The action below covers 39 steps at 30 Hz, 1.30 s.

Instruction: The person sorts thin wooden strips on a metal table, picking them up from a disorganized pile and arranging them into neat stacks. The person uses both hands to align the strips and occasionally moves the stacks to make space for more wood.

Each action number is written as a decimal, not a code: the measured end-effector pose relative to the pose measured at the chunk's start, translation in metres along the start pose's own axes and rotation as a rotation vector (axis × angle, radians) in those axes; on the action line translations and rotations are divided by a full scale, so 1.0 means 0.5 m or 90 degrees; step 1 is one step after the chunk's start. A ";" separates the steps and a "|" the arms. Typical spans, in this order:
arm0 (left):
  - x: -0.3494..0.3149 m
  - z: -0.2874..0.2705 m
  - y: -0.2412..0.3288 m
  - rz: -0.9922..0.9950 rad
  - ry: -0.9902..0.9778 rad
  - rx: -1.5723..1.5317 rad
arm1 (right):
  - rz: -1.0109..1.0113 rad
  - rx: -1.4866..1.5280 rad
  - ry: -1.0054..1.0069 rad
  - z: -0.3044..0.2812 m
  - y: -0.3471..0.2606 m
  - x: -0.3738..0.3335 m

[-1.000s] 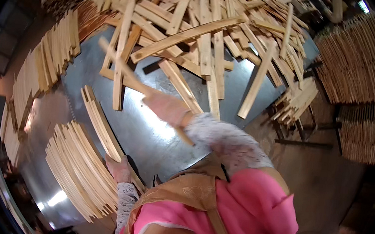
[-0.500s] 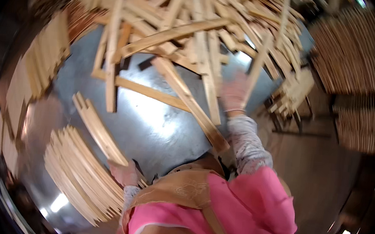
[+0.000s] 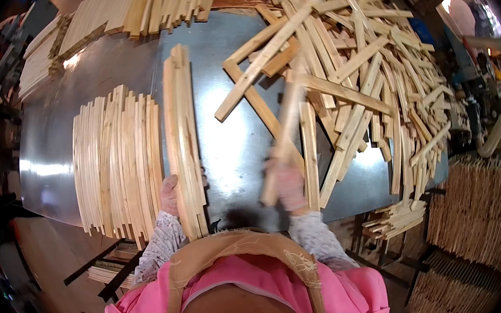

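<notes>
My left hand (image 3: 170, 196), in a pinkish glove, is closed at the near end of a small bundle of wooden strips (image 3: 182, 137), which stands roughly lengthwise away from me. My right hand (image 3: 289, 184), also gloved and slightly smeared by motion, grips a single wooden strip (image 3: 289, 115) that is blurred too. To the left of the bundle lies a neat row of strips (image 3: 115, 160), side by side on the grey metal table (image 3: 225, 160). A loose, tangled pile of strips (image 3: 355, 88) covers the far right of the tabletop.
Aligned strips (image 3: 144, 5) lie along the far left edge. A small stack (image 3: 396, 219) sits on a rack beside the table's right edge. Tall stacked strips (image 3: 477, 211) stand farther right. Below the near left edge is a dark metal frame (image 3: 107, 267).
My view has turned, so the table appears shifted. My right hand has come back from the pile's edge toward me with a strip. My left hand still holds its bundle beside the row.
</notes>
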<state>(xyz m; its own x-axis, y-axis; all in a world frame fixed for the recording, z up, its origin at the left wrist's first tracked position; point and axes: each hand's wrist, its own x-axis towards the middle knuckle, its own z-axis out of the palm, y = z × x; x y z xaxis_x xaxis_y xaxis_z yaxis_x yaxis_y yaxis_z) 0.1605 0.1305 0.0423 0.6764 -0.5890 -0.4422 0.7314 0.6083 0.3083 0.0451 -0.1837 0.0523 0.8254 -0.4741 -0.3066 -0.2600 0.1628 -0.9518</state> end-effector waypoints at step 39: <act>1.015 0.039 1.198 0.347 0.789 1.388 | -0.294 -0.941 0.083 0.227 0.145 0.327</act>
<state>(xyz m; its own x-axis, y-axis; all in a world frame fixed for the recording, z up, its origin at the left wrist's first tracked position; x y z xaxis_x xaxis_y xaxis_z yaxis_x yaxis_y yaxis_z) 0.9436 0.1855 0.0188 0.9723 0.2055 0.1109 0.1896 -0.9719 0.1393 0.2183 -0.1512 -0.0655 0.9428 -0.3233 0.0815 -0.3150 -0.9438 -0.1005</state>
